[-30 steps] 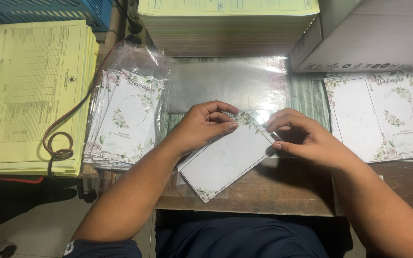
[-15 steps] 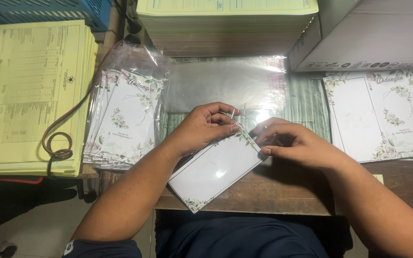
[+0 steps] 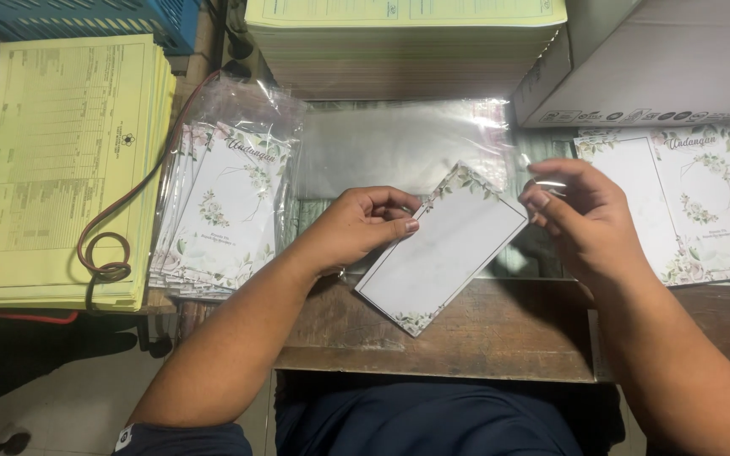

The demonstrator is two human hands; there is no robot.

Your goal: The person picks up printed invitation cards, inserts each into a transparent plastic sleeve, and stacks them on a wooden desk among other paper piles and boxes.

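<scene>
My left hand [image 3: 355,230] pinches the left long edge of a white card [image 3: 448,247] with a floral border, which sits in a clear sleeve and is tilted diagonally above the wooden table [image 3: 475,338]. My right hand [image 3: 586,218] is off the card, just to its right. Its fingers are bent around a small shiny clear strip [image 3: 544,183] at the fingertips. Under the card lies a flat pile of clear plastic sleeves [image 3: 399,148].
A stack of sleeved floral cards [image 3: 230,211] lies to the left and unsleeved floral cards [image 3: 678,203] to the right. Yellow printed forms [image 3: 61,160] carry a brown looped cord [image 3: 110,253]. Another yellow paper stack [image 3: 407,34], a white box [image 3: 661,67] and a blue basket [image 3: 103,17] stand behind.
My right hand has let go of the card's right end and lifted away to the right. The card has swung up more upright in my left hand.
</scene>
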